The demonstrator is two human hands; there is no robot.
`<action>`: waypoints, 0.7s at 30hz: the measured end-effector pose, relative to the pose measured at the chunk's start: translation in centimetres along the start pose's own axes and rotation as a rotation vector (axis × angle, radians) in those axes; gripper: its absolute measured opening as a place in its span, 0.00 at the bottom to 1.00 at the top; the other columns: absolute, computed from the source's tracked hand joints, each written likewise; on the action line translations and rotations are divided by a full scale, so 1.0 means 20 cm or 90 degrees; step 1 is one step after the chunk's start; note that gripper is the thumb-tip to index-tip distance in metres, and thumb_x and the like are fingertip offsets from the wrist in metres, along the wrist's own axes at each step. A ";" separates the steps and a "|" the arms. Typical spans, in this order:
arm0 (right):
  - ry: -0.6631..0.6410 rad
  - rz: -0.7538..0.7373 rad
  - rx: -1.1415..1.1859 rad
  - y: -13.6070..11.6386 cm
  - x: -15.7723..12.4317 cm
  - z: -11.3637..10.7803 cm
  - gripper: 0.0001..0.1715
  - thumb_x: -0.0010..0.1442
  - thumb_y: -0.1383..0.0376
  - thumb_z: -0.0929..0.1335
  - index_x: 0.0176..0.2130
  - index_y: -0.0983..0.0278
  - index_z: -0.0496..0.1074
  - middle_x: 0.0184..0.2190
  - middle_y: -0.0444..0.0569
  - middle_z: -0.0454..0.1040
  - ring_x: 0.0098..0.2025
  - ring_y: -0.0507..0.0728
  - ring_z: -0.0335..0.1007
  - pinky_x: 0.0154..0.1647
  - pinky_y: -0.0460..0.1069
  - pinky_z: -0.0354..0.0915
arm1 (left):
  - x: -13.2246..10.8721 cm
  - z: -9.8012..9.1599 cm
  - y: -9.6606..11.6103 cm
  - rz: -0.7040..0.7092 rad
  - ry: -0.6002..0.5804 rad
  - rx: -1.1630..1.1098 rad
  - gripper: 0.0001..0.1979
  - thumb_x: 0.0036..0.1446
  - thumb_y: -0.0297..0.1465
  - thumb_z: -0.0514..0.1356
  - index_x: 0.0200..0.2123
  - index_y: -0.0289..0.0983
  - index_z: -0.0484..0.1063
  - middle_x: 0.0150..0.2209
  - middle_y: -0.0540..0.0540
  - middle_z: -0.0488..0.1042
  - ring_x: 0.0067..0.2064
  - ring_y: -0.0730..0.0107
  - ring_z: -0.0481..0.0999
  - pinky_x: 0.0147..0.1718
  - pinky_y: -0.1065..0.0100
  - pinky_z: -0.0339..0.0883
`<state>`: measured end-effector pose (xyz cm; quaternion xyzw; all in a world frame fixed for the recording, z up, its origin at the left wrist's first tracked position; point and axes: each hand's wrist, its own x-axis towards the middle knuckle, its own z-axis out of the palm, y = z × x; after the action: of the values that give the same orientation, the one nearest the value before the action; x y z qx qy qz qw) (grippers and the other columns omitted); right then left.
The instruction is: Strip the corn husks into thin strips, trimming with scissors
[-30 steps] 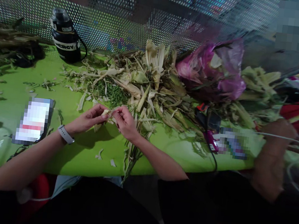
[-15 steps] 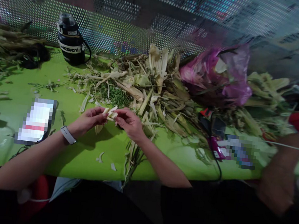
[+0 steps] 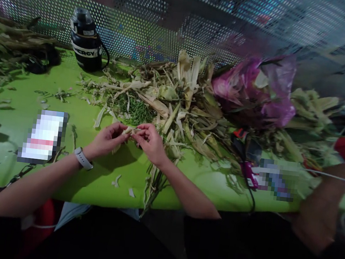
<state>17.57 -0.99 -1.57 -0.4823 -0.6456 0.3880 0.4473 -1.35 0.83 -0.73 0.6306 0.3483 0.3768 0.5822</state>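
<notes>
Between my two hands, above the green table, is a small bundle of pale corn husk strips. My left hand, with a light watch band on its wrist, pinches the bundle's left side. The fingers of my right hand are closed on its right end. Much of the husk is hidden by my fingertips. Just beyond lies a heap of dried corn husks with a green leafy clump in it. Under my right forearm, thin dry stalks reach the table's front edge.
At the left lies a phone; a dark bottle stands behind it. A pink plastic bag rests on the husks at the right. Another person's arm and a second phone are farther right. A perforated metal screen closes the back.
My hands have drawn closer together around the husk strips, and less of the pale husk shows. The whole view has shifted slightly.
</notes>
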 end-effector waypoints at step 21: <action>-0.085 0.121 0.038 -0.05 0.02 -0.07 0.11 0.53 0.62 0.70 0.36 0.66 0.73 0.29 0.46 0.75 0.28 0.50 0.67 0.30 0.46 0.64 | -0.02 0.04 -0.05 0.069 0.042 0.221 0.16 0.63 0.37 0.57 0.50 0.34 0.65 0.30 0.48 0.71 0.32 0.70 0.71 0.31 0.69 0.63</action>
<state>18.48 -0.77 -0.16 -0.5007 -0.6135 0.4791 0.3786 -0.89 0.25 -1.68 0.7268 0.3929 0.3623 0.4314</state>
